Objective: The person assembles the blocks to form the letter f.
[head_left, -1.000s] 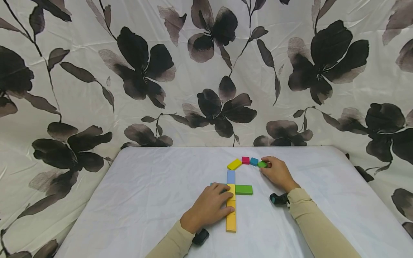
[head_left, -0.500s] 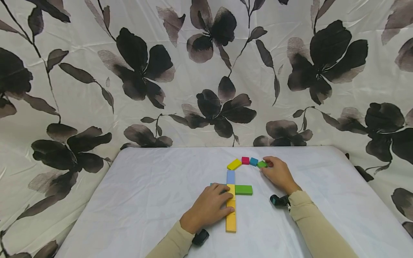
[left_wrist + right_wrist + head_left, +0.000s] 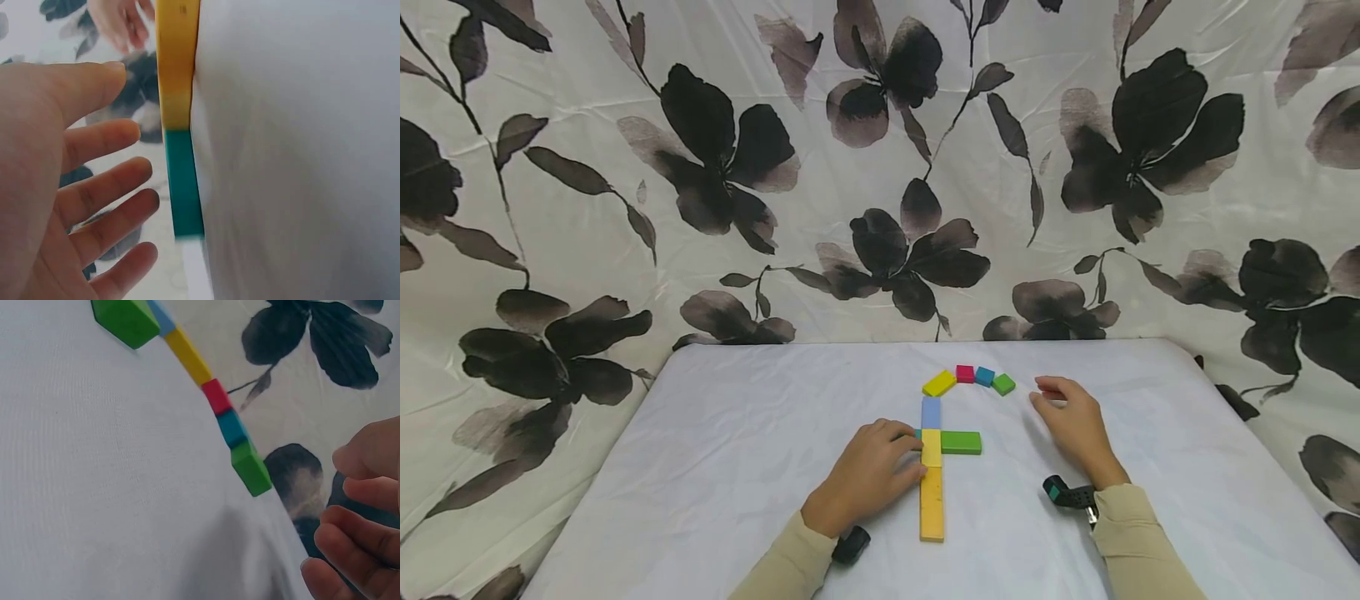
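Observation:
Toy blocks form a figure on the white table: two yellow blocks [image 3: 932,500] end to end, a light blue block [image 3: 931,412] above them, and a long green block [image 3: 961,442] to the right. A teal block [image 3: 184,184] lies on the left, mostly covered by my left hand [image 3: 868,473] in the head view. That hand's fingers are spread and hold nothing. From the top curve a short yellow block [image 3: 939,383], a red block [image 3: 965,374], a blue block [image 3: 985,377] and a small green block [image 3: 1003,384]. My right hand [image 3: 1078,425] is apart from them, fingers loosely bent, holding nothing.
A white cloth [image 3: 715,467] covers the table, whose far edge lies just behind the curved row. Behind it hangs a floral fabric backdrop [image 3: 880,167]. Black wrist cameras [image 3: 1067,493] sit under both wrists.
My right hand has let go of the small green block and moved right, towards me. My left hand has come off the yellow blocks and shifted slightly left. The blocks keep their arrangement.

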Demonstrator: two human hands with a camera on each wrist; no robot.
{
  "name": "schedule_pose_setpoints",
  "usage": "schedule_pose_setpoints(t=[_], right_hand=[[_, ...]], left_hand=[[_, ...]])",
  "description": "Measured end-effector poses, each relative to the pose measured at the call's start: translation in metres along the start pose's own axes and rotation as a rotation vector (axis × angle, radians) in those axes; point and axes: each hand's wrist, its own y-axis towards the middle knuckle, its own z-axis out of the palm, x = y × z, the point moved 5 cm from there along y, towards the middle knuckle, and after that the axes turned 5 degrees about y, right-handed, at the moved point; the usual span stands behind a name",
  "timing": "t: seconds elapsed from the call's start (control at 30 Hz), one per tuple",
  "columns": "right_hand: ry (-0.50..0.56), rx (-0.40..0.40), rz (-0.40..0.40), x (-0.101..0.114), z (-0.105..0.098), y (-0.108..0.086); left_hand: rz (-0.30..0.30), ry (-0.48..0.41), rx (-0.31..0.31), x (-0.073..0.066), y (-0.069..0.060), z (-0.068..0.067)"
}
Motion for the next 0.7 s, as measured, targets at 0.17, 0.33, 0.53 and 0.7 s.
schedule_pose_setpoints(t=[0.17,0.33,0.53,0.7], right_hand=[[-0.019,-0.038,-0.014,-0.003,-0.008,-0.011],[-0.036,-0.069,-0.045,-0.009,-0.014,-0.015],[-0.068,-0.077,-0.066,-0.017,-0.016,-0.020],[-0.109,-0.071,-0.094,-0.014,-0.020,-0.026]], left_hand=[[-0.056,-0.018,-0.035,0.015,-0.003,-0.004],[-0.110,-0.019,-0.040,0.027,-0.002,-0.005],[-0.110,-0.003,-0.074,0.038,-0.004,-0.002],[-0.138,-0.002,-0.072,0.044,-0.009,-0.002]])
